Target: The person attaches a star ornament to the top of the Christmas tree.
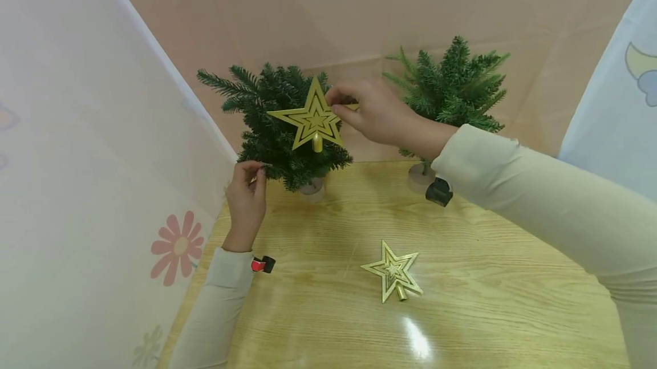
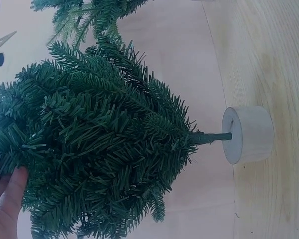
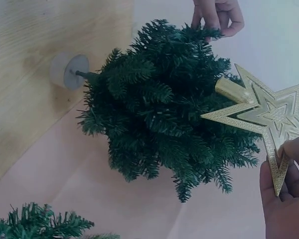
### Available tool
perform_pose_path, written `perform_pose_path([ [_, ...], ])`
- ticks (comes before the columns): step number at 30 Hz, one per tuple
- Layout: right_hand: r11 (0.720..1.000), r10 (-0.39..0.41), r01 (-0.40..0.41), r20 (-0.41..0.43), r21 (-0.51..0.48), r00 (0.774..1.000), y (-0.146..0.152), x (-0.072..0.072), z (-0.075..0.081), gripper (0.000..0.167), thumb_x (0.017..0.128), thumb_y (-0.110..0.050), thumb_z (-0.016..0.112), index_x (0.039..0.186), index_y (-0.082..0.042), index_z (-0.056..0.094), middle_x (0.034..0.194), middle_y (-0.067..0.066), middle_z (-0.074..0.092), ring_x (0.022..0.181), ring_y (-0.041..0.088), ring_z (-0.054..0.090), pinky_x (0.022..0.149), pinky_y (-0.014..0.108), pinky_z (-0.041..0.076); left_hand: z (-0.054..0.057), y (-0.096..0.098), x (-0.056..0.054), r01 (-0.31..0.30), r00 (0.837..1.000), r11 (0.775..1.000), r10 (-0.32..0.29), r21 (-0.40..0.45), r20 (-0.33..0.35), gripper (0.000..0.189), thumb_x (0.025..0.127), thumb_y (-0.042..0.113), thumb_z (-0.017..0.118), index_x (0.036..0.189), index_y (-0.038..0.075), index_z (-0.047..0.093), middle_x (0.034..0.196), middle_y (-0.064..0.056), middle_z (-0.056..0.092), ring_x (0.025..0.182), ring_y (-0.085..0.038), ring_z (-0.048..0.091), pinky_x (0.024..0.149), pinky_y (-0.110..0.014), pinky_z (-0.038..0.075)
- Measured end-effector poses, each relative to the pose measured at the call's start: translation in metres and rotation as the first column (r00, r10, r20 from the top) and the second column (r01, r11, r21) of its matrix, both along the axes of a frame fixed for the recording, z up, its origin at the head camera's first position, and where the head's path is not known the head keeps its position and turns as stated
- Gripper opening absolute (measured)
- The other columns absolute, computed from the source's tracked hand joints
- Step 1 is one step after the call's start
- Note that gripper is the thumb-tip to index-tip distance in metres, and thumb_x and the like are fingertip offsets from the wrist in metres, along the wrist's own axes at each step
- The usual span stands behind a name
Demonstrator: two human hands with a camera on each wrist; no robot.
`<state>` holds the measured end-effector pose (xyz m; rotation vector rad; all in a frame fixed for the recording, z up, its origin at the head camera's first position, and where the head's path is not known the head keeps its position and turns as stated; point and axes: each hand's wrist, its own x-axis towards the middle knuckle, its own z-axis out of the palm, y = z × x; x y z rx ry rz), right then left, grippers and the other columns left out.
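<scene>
My right hand (image 1: 377, 111) pinches one point of a gold star tree topper (image 1: 316, 115), held up in front of the left small artificial Christmas tree (image 1: 279, 101). The star's short hollow socket (image 3: 231, 90) points down toward the branches in the head view. At the tree's lower left side, my left hand (image 1: 247, 198) pinches the tip of a green branch; the right wrist view shows those fingers (image 3: 222, 20) at the branch end. A second gold star topper (image 1: 392, 271) lies on the wooden table (image 1: 318, 312).
Another small artificial tree (image 1: 457, 86) stands at the back right, partly behind my right arm. Both trees have round pale bases, the left one's base (image 2: 249, 134) seen near the table's back edge. Printed curtains (image 1: 179, 246) hang at the sides.
</scene>
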<state>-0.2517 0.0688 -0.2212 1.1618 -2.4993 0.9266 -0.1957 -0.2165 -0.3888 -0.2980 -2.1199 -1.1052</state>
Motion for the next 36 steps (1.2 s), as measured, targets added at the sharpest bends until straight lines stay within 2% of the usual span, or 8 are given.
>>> perform_pose_path([
  [3, 1.0, 0.0, 0.0, 0.007, -0.013, 1.0, -0.002, -0.002, 0.004, 0.016, 0.098, -0.015, 0.06, 0.112, -0.01, 0.067, 0.108, 0.001, 0.068, 0.103, 0.014, 0.063, 0.092, 0.036, 0.05, 0.0, -0.001, 0.001, 0.003, 1.0, 1.0, -0.003, 0.001, 0.008, 0.019, 0.102, 0.012, 0.05, 0.114, -0.002, 0.055, 0.108, -0.016, 0.063, 0.101, -0.025, 0.067, 0.082, -0.034, 0.057],
  [8, 0.998, 0.015, -0.015, 0.007, -0.06, 1.0, -0.006, -0.007, 0.008, 0.015, 0.098, -0.013, 0.06, 0.11, -0.009, 0.067, 0.108, 0.001, 0.068, 0.102, 0.012, 0.062, 0.092, 0.031, 0.05, 0.001, -0.004, 0.003, 0.01, 1.0, 1.0, -0.011, 0.015, 0.015, 0.019, 0.102, 0.012, 0.05, 0.115, -0.002, 0.054, 0.108, -0.015, 0.063, 0.1, -0.024, 0.067, 0.084, -0.031, 0.056],
  [16, 0.992, -0.089, 0.09, 0.022, -0.085, 0.996, -0.01, -0.013, 0.018, 0.02, 0.1, -0.019, 0.057, 0.116, -0.009, 0.066, 0.11, 0.002, 0.069, 0.106, 0.014, 0.063, 0.092, 0.033, 0.051, 0.001, -0.005, 0.002, -0.024, 1.0, 0.999, 0.024, -0.038, 0.007, 0.025, 0.102, 0.011, 0.052, 0.125, 0.007, 0.059, 0.112, -0.011, 0.065, 0.101, -0.024, 0.066, 0.079, -0.024, 0.057],
  [19, 0.986, -0.098, 0.103, 0.046, -0.128, 0.994, -0.011, -0.014, 0.021, 0.021, 0.101, -0.02, 0.056, 0.116, -0.008, 0.065, 0.11, 0.001, 0.069, 0.107, 0.012, 0.062, 0.094, 0.03, 0.05, 0.001, -0.004, 0.002, -0.03, 1.0, 0.998, 0.03, -0.061, -0.003, 0.024, 0.102, 0.012, 0.052, 0.123, 0.009, 0.063, 0.109, -0.01, 0.066, 0.097, -0.023, 0.067, 0.076, -0.023, 0.057],
  [25, 0.973, -0.108, 0.114, 0.04, -0.202, 0.993, -0.016, -0.015, 0.028, 0.019, 0.101, -0.017, 0.056, 0.113, -0.007, 0.066, 0.109, 0.0, 0.069, 0.103, 0.008, 0.062, 0.093, 0.021, 0.048, 0.0, -0.003, 0.001, -0.021, 1.0, 0.998, 0.02, -0.065, -0.019, 0.021, 0.102, 0.012, 0.051, 0.118, 0.006, 0.064, 0.106, -0.011, 0.066, 0.095, -0.022, 0.067, 0.076, -0.017, 0.054],
  [33, 0.952, -0.104, 0.094, -0.022, -0.291, 0.994, -0.023, -0.016, 0.03, 0.015, 0.1, -0.014, 0.056, 0.107, -0.007, 0.067, 0.105, -0.001, 0.069, 0.098, 0.005, 0.062, 0.091, 0.018, 0.048, 0.001, -0.001, -0.001, -0.031, 0.999, 0.996, 0.029, -0.078, -0.033, 0.019, 0.101, 0.01, 0.052, 0.115, 0.005, 0.065, 0.106, -0.013, 0.065, 0.097, -0.026, 0.066, 0.079, -0.036, 0.058],
  [36, 0.946, -0.104, 0.087, -0.039, -0.311, 0.994, -0.024, -0.018, 0.03, 0.015, 0.1, -0.013, 0.056, 0.106, -0.006, 0.067, 0.105, 0.0, 0.069, 0.099, 0.005, 0.062, 0.091, 0.019, 0.049, 0.001, -0.001, -0.001, -0.03, 0.999, 0.996, 0.027, -0.08, -0.037, 0.019, 0.101, 0.01, 0.052, 0.115, 0.005, 0.065, 0.106, -0.013, 0.065, 0.096, -0.025, 0.066, 0.077, -0.037, 0.058],
])
